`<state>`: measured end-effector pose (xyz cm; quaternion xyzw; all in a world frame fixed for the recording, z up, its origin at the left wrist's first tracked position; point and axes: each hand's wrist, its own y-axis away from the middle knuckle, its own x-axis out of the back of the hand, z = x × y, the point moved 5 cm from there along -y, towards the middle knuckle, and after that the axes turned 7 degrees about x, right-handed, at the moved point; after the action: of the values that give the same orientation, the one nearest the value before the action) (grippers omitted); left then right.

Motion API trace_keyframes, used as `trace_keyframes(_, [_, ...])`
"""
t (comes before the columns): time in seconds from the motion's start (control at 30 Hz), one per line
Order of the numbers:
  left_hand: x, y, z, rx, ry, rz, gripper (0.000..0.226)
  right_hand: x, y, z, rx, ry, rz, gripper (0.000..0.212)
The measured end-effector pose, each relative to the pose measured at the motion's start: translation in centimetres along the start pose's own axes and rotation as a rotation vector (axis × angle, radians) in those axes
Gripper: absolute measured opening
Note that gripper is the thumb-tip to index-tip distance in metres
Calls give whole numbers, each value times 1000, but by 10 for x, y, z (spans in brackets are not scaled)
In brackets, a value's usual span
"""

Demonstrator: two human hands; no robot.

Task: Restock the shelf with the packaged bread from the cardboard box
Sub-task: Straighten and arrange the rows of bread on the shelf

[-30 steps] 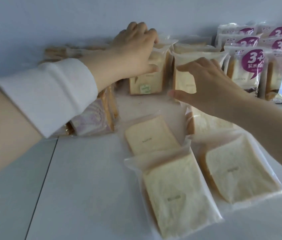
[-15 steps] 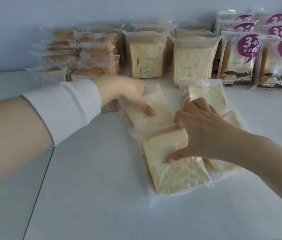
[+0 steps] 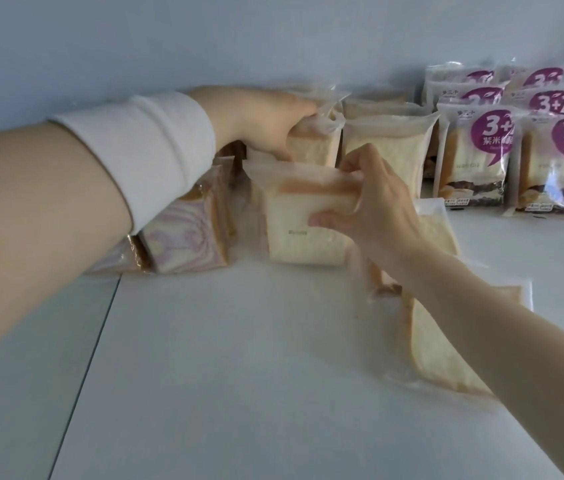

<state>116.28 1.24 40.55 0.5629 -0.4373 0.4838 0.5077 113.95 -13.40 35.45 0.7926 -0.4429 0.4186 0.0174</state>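
restock partway thru: right hand [image 3: 377, 209] is pinching a white bread pack [image 3: 299, 223] upright, left hand [image 3: 260, 123] is gripping a back-row pack [image 3: 315, 147], w/ flat packs [image 3: 447, 348] waiting on shelf [image 3: 221, 358].

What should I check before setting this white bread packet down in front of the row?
1. Grip of right hand on held packet: ok.
2. Grip of left hand on back-row packet: ok.
3. Held packet upright, face forward: ok.
4. Free gap behind the held packet: cannot tell, hidden.
5. Flat packet under the right forearm stood up: not ok, lies flat.
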Motion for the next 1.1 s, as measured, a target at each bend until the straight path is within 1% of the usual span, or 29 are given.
trace_keyframes(0.1, [-1, -11, -11, 36, 93, -53, 61, -11, -18, 3, 56, -28, 36, 70])
trace_keyframes(0.13, [0, -13, -13, 41, 140, -76, 58, -14, -21, 4, 62, -44, 49, 76])
trace_keyframes(0.2, [2, -10, -17, 58, 223, -100, 55, -18, -25, 7, 58, -88, 95, 97])
trace_keyframes(0.23, [3, -6, -17, 70, 267, -99, 61, -21, -24, 10, 51, -97, 115, 108])
trace_keyframes(0.3, [3, 4, -16, 75, 338, -86, 85, -27, -19, 15, -4, -75, 115, 122])
trace_keyframes(0.33, [1, 9, -15, 63, 324, -70, 94, -31, -15, 18, -57, -65, 86, 126])
trace_keyframes(0.37, [-2, 15, -14, 44, 251, -51, 101, -35, -13, 21, -114, -62, 39, 126])
trace_keyframes(0.43, [-14, 24, -10, -6, 26, -18, 113, -42, -11, 27, -190, -30, -48, 118])
trace_keyframes(0.5, [-25, 25, -8, -38, -90, 23, 119, -44, -15, 27, -204, 43, -80, 104])
trace_keyframes(0.6, [-25, 19, -9, -39, -94, 123, 114, -46, -21, 22, -175, 70, -19, 85])
trace_keyframes(0.67, [-25, 18, -10, -43, -103, 149, 114, -48, -21, 21, -181, 53, 7, 83])
trace_keyframes(0.8, [-30, 23, -12, -45, -152, 155, 116, -51, -18, 23, -184, 69, -90, 91])
trace_keyframes(0.87, [-31, 21, -15, -35, -139, 177, 112, -53, -18, 25, -220, 99, -127, 83])
trace_keyframes(0.93, [-31, 17, -16, -19, -123, 194, 109, -57, -21, 26, -263, 110, -127, 73])
trace_keyframes(1.03, [-31, 16, -18, -27, -122, 172, 110, -61, -23, 25, -334, 120, -145, 63])
trace_keyframes(1.07, [-31, 17, -19, -31, -120, 157, 111, -61, -23, 24, -352, 119, -163, 63])
trace_keyframes(1.1, [-30, 19, -19, -35, -117, 143, 112, -60, -24, 22, -356, 114, -184, 67])
